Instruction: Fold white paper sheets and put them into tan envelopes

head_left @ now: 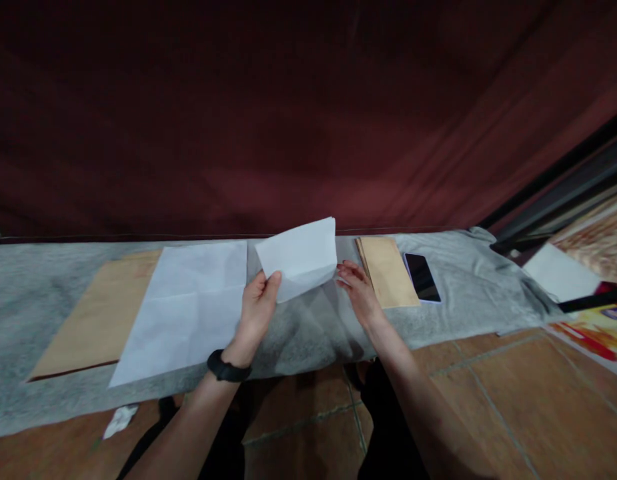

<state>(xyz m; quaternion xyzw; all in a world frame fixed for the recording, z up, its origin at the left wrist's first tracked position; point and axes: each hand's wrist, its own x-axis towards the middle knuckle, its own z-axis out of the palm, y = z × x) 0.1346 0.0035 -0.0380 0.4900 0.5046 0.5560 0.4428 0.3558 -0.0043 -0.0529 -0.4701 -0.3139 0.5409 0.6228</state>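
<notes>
My left hand (261, 301) pinches a folded sheet of white paper (303, 253) at its lower left corner, with the thumb on top. The sheet is held up over a grey cloth and bends slightly. At its right edge is my right hand (357, 288), the fingers loosely curled and apart; whether they touch the paper I cannot tell. To the left lies a larger white sheet (188, 307) with crease lines, partly over a big brown envelope (95, 313). Just right of my right hand rests a small stack of brown envelopes (391, 270).
A phone (423, 277) with a dark screen lies beside the small envelopes. The grey cloth (468, 287) covers a narrow ledge against a dark red wall or curtain (288, 133). Crumpled white paper (121, 421) is on the tiled floor (488, 400). A dark frame stands at right.
</notes>
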